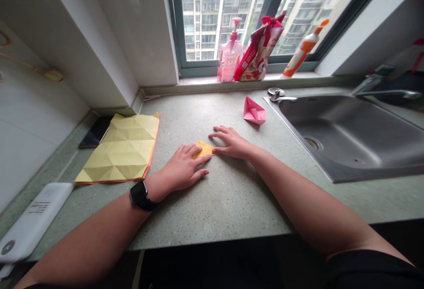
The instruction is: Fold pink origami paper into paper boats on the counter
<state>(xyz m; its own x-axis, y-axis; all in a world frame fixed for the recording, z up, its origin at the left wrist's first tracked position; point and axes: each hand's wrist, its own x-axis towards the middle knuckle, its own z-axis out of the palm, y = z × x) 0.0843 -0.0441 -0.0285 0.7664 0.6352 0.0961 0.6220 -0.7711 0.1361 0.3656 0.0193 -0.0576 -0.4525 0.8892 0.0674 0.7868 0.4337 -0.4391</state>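
Observation:
A small folded yellow paper (205,148) lies on the green speckled counter (232,192), mostly covered by my hands. My left hand (185,167), with a black watch on its wrist, lies flat with fingers stretched over the paper's left side. My right hand (232,142) presses its spread fingers flat on the paper's right side. A finished pink folded paper boat (254,111) sits farther back, near the sink.
A stack of creased yellow sheets (122,150) lies at left, beside a dark phone (96,132). A white power bank (31,223) lies at the near left edge. The steel sink (347,139) fills the right. A pink pump bottle (229,55), a red bag (260,50) and an orange bottle (304,48) stand on the sill.

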